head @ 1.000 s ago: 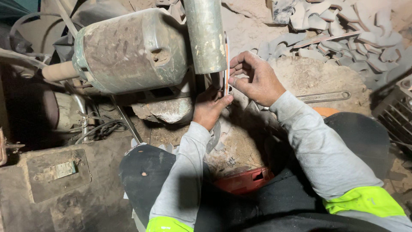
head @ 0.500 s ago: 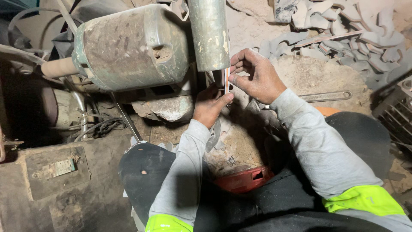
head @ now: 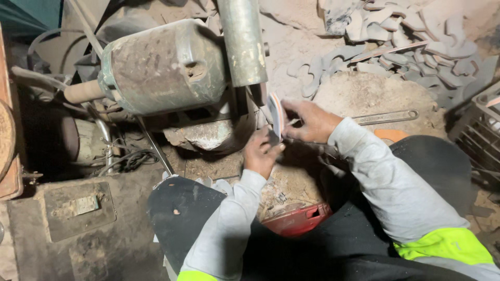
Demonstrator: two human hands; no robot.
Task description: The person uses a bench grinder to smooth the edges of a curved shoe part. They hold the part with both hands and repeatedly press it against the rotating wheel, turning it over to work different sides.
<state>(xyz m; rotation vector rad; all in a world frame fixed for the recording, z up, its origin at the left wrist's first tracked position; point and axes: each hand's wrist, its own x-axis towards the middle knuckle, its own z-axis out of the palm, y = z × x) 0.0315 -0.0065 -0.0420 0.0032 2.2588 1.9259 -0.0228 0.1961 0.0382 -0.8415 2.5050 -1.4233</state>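
Observation:
My right hand and my left hand together hold a thin flat piece on edge, white with an orange rim, just below and right of the dusty grey vertical cylinder of a machine. My right fingers pinch the piece from the right side. The left hand grips its lower edge from underneath. A big dirty motor housing lies to the left of the cylinder, with a stub shaft sticking out.
A pile of several grey flat cutouts lies at the back right on dusty ground. A long wrench rests behind my right arm. A red box sits between my knees. A dark crate stands at the right edge; cables left.
Both hands and the flat piece have moved down and a little away from the cylinder. The view has shifted slightly, too.

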